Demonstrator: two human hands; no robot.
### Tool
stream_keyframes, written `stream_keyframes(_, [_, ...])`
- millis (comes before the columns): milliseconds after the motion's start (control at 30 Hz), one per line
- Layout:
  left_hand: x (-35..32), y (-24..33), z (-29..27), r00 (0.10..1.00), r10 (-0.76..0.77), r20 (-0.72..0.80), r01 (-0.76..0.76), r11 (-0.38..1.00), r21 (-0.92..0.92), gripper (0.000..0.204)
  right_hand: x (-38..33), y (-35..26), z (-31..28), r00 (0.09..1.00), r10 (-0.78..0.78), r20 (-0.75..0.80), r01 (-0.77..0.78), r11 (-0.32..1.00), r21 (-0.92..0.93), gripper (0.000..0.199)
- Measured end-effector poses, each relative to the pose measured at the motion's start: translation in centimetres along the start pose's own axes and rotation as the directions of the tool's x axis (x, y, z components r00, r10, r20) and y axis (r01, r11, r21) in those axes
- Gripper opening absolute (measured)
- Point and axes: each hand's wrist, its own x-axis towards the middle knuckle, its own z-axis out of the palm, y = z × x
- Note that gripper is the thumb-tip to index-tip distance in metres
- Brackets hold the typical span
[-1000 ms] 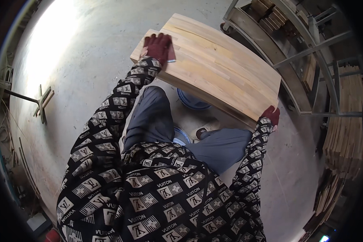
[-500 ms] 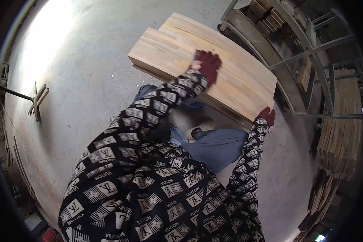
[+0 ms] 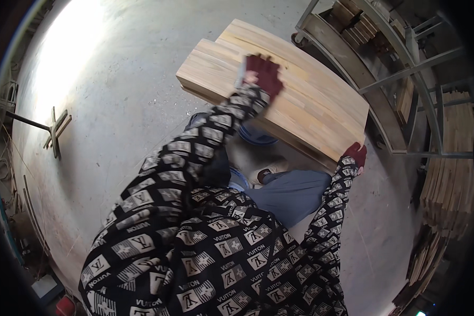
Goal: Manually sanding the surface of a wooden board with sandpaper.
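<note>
Across the upper middle lies a stack of pale wooden panels (image 3: pixel 310 105), glued up from strips, its top piece staggered at the left end. My left hand (image 3: pixel 265 76), in a maroon glove, rests flat on the top panel with fingers spread. A thin pale grey edge (image 3: pixel 241 75) shows beside its thumb; I cannot make out what it belongs to. At the stack's near right corner my right hand (image 3: pixel 355 154), also gloved in maroon, grips the edge of the top panel. Part of its fingers is hidden.
Under the stack a round blue object (image 3: pixel 258 135) shows in part. A metal rack (image 3: pixel 363 89) with wood pieces stands close on the right, with stacked boards (image 3: pixel 448 158) beyond. A metal stand (image 3: pixel 53 130) is on the left of the concrete floor.
My left hand has slid left and slightly away over the panel. The whole scene sits a little lower and to the right in view. My right hand stays at the corner.
</note>
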Motion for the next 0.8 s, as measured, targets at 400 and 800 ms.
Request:
stream_keyframes(400, [-0.7, -4.5, -0.3, 0.922, 0.235, -0.307, -0.313, 0.920, -0.235, 0.041, 0.1, 0.3, 0.0, 0.999, -0.016, 0.032, 0.014, 0.999, 0.049, 0.052])
stream_keyframes(800, [2.4, -1.1, 1.0, 0.998, -0.054, -0.043, 0.059, 0.992, 0.111, 0.047, -0.5, -0.5, -0.7, 1.000, -0.025, -0.009, 0.025, 1.000, -0.008, 0.048])
